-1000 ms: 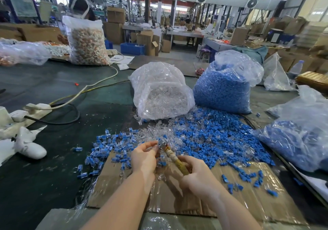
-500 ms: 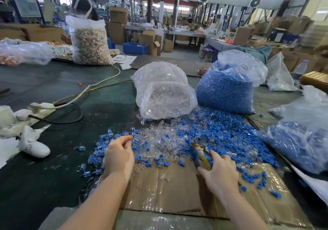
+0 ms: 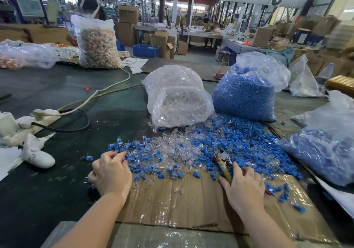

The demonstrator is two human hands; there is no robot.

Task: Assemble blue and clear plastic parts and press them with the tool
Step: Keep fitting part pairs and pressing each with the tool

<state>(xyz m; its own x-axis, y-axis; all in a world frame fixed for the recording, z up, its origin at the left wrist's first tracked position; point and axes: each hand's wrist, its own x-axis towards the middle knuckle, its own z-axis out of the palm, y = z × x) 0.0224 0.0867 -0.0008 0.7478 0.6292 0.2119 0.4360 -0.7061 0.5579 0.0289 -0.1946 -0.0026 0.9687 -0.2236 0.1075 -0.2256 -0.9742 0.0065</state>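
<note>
A loose heap of blue parts (image 3: pixel 241 138) spreads across the dark table, and clear parts (image 3: pixel 172 148) lie to its left. Further left is a scatter of joined blue-and-clear pieces (image 3: pixel 138 152). My left hand (image 3: pixel 111 173) rests at the edge of that scatter, fingers bent down onto the pieces; whether they pinch one is hidden. My right hand (image 3: pixel 245 186) grips the pliers (image 3: pixel 224 166) by their yellow-wrapped handle. The jaws point away from me into the blue heap. Both hands lie over a taped cardboard sheet (image 3: pixel 182 205).
Behind the heaps stand an open bag of clear parts (image 3: pixel 178 98) and a bag of blue parts (image 3: pixel 247 92); another blue-filled bag (image 3: pixel 325 148) lies at right. A white shoe (image 3: pixel 36 155), a power strip (image 3: pixel 46 112) and cables occupy the left. A person sits behind a bag of orange-white pieces (image 3: pixel 97 43).
My hands were together in front of me, working a piece with the pliers. They have since separated: the left went to the joined pieces at left, the right with the pliers toward the blue heap.
</note>
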